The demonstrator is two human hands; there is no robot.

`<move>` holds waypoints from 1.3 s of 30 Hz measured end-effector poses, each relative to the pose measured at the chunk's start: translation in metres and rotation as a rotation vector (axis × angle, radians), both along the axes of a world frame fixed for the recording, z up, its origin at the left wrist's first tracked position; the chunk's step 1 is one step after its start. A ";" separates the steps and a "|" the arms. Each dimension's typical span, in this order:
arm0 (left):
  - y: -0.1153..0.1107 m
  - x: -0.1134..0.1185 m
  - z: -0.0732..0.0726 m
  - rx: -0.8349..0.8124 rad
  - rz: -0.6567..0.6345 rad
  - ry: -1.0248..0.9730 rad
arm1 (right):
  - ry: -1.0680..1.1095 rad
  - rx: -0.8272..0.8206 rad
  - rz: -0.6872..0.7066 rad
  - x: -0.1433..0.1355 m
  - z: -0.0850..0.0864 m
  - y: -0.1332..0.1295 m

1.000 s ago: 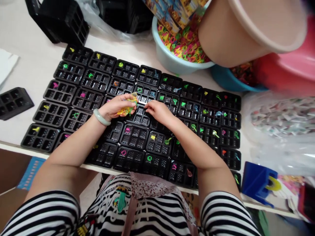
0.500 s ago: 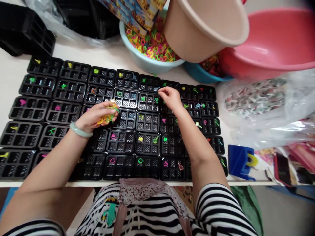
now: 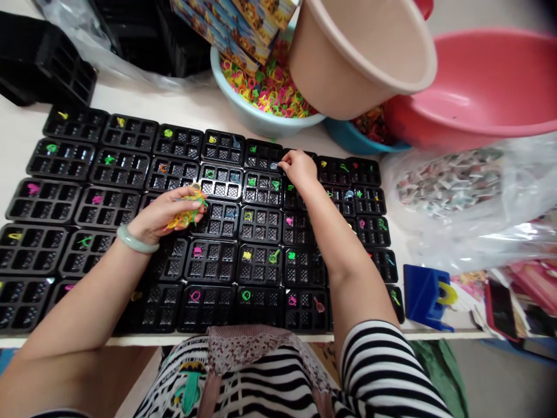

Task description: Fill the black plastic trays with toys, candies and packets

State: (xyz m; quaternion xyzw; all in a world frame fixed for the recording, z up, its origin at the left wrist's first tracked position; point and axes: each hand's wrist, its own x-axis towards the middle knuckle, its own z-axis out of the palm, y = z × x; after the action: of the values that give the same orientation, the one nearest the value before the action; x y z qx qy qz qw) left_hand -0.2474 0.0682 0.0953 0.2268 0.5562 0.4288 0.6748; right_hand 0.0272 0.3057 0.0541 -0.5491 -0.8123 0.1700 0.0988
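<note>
My left hand (image 3: 180, 210) is closed around a bunch of small plastic toys (image 3: 185, 216), mostly yellow, green and orange, held above the middle trays. My right hand (image 3: 299, 168) pinches at the right edge of a back-row black tray (image 3: 263, 152). By its fingertips is a small clear bluish plastic toy (image 3: 274, 166), its end hidden by the fingers. In the same tray lies a green toy (image 3: 253, 149). Rows of black compartment trays cover the table under both hands. Many hold one or two small toys, such as a green magnifying-glass-shaped one (image 3: 274, 255).
Behind the trays stands a light blue basin (image 3: 261, 119) of colourful toys, with printed boxes (image 3: 243, 29) in it. A beige tub (image 3: 361, 52), a darker blue basin (image 3: 365, 136) and a red basin (image 3: 483, 87) are beside it. At right are plastic bags (image 3: 461, 186) and a blue tape dispenser (image 3: 424, 296).
The view has shifted slightly, so the trays sit lower in the picture. My right hand stays at the same tray, by the clear toy; my left hand still holds its bunch.
</note>
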 end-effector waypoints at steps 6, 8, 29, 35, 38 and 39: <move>0.002 0.001 0.003 -0.015 -0.010 -0.014 | 0.146 -0.132 -0.039 0.005 0.003 0.007; 0.002 0.001 0.003 -0.008 -0.011 -0.013 | 0.230 -0.149 -0.071 0.006 0.004 0.014; 0.003 -0.004 -0.007 -0.009 0.013 -0.041 | -0.032 -0.007 0.015 -0.043 -0.014 0.031; 0.002 -0.007 -0.008 -0.012 0.057 -0.031 | -0.029 0.005 -0.010 -0.048 -0.024 0.039; 0.001 -0.008 -0.010 -0.004 0.059 -0.032 | -0.026 -0.001 -0.023 -0.048 -0.024 0.042; 0.001 -0.008 -0.011 -0.003 0.059 -0.033 | -0.023 -0.003 -0.025 -0.048 -0.023 0.043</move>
State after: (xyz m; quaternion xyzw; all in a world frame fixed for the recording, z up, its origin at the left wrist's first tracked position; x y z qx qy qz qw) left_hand -0.2550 0.0691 0.0847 0.2022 0.5523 0.4511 0.6712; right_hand -0.0205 0.3484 0.0310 -0.5611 -0.8063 0.1635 0.0910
